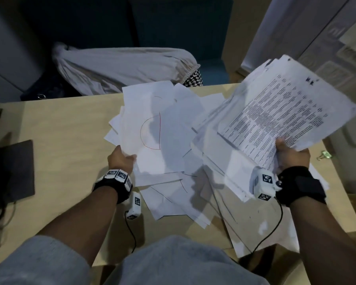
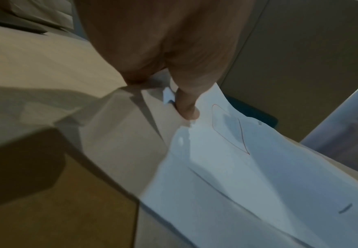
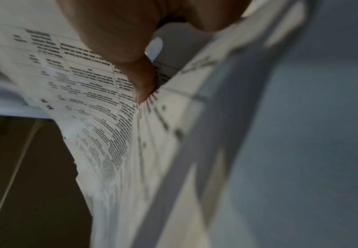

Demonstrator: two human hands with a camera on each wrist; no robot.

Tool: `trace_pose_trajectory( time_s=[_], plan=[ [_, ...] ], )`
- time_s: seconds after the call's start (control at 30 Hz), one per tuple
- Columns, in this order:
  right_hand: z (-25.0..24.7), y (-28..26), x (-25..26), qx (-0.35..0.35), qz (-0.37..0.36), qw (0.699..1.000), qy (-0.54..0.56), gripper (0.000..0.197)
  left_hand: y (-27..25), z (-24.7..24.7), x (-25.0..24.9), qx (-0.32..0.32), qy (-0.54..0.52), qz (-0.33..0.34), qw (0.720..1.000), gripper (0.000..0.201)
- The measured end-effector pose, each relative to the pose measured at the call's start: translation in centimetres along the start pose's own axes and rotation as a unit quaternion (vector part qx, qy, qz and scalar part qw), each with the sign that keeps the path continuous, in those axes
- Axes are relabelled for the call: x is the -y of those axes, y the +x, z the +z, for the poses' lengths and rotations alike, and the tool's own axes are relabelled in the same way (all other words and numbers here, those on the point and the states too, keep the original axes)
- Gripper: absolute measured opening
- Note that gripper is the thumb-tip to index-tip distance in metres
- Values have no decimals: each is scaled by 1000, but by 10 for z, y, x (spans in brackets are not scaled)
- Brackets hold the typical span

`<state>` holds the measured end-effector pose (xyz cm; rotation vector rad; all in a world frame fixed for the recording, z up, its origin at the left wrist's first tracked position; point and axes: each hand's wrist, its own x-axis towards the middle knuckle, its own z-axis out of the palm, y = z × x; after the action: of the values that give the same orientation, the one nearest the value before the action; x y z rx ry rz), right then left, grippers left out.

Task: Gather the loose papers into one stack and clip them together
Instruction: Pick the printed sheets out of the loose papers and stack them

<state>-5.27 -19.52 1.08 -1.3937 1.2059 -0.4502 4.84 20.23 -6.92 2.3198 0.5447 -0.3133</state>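
A messy heap of white papers (image 1: 173,140) covers the middle and right of the wooden table (image 1: 66,128). My left hand (image 1: 121,159) grips the heap's left edge, thumb (image 2: 187,107) on top of a sheet with a red curved line (image 2: 228,127). My right hand (image 1: 290,155) holds up a tilted bundle of printed text pages (image 1: 286,112), thumb (image 3: 142,83) pressed on the top printed page (image 3: 93,94). A small metal binder clip (image 1: 324,155) lies on the table's right edge, just right of my right hand.
A dark flat pad (image 1: 19,169) with cables sits at the table's left. Behind the table a chair holds a pale cloth bundle (image 1: 121,66). A cabinet (image 1: 327,38) stands at the far right. More sheets overhang the table's near edge (image 1: 265,233).
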Motion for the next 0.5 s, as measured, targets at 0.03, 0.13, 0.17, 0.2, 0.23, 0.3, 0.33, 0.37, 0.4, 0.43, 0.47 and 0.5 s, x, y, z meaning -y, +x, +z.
trace_pose_trajectory(
  time_s=[0.03,0.13,0.17,0.2,0.23,0.3,0.33,0.37,0.4,0.43,0.47,0.5],
  plan=[
    [1,1,2,1,1,1000,5,62,0,1,2,10,1,-3,1000,31],
    [6,-2,3,31,-9,999,8,60,2,6,7,36,35,2,999,21],
    [7,-4,2,41,-11,999,1,56,2,8,8,35,40,7,999,16],
    [8,-5,-1,49,-8,999,-8,51,2,10,10,36,42,13,998,16],
    [9,-7,-3,53,-4,999,-12,48,1,12,11,43,37,22,998,20],
    [11,-12,-8,63,6,998,-10,46,-2,16,13,65,9,36,997,40],
    [13,-13,-10,66,9,998,-11,46,-3,18,14,78,-16,40,996,51],
    [13,-13,-13,70,16,997,-9,46,-5,19,14,92,-49,48,993,62],
    [14,-14,-16,72,26,997,-8,44,-6,21,15,110,-81,62,989,72],
    [14,-13,-18,77,34,996,-10,41,-7,22,15,134,-98,74,983,79],
    [13,-13,-20,79,36,996,-19,39,-9,24,15,159,-97,86,979,84],
    [13,-12,-22,80,37,996,-33,40,-10,26,15,174,-82,94,977,85]
  ],
)
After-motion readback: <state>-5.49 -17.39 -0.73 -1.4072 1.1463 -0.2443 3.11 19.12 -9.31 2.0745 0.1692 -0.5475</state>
